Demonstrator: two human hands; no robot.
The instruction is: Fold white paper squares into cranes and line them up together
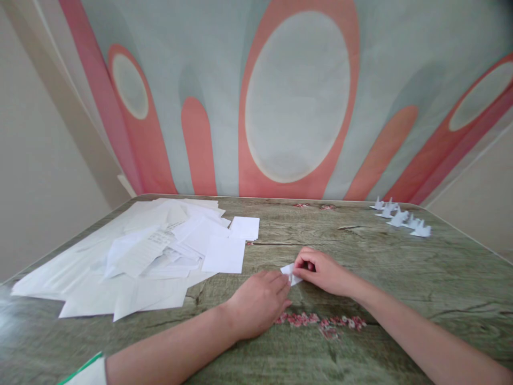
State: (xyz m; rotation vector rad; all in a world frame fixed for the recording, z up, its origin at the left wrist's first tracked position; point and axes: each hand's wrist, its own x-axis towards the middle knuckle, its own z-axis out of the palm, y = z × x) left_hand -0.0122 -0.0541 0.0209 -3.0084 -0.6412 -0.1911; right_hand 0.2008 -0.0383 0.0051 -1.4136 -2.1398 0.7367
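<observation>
A small folded piece of white paper [289, 272] lies on the wood-grain table [360, 256] between my two hands. My left hand [259, 302] rests on the table with its fingers together, the fingertips pinching the paper's left edge. My right hand [323, 271] is curled, thumb and fingers pinched on the paper's right side. Most of the paper is hidden under the fingers.
A loose heap of white sheets [140, 256] covers the table's left half, with a square sheet [224, 254] at its near right edge. Several small folded paper figures [401, 216] stand at the far right. A wall with red and grey ovals [296, 96] rises behind the table.
</observation>
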